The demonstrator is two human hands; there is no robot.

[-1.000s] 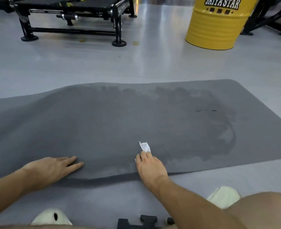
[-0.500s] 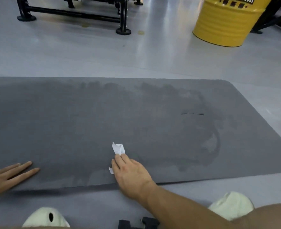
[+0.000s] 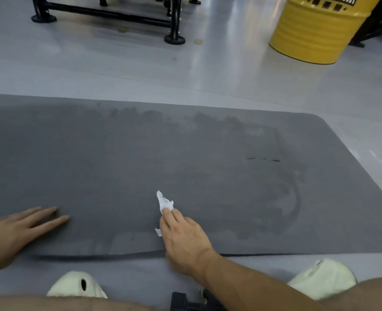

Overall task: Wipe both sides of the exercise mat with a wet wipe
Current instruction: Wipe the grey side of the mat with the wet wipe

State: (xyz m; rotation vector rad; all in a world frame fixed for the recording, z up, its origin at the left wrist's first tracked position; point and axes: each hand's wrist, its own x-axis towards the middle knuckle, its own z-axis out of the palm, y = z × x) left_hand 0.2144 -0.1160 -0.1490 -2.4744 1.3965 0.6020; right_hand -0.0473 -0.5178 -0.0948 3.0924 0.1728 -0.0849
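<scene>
A dark grey exercise mat (image 3: 122, 167) lies flat on the pale floor and fills the middle of the view. Darker damp streaks cover its right half. My right hand (image 3: 183, 239) lies near the mat's front edge with straight fingers pressing a crumpled white wet wipe (image 3: 164, 202) onto the mat. The wipe sticks out past my fingertips, and a small corner shows at my thumb side. My left hand (image 3: 17, 230) rests flat on the mat at the left, fingers straight, holding nothing.
A yellow drum (image 3: 315, 30) stands at the back right. A black metal equipment frame (image 3: 174, 25) stands at the back left. My two pale shoes (image 3: 77, 286) sit just in front of the mat, with a black object (image 3: 185, 301) between them.
The raised left part of the mat has settled flat. My right hand has slid the wipe leftward along the front edge. My left hand moved left, then back right onto the mat.
</scene>
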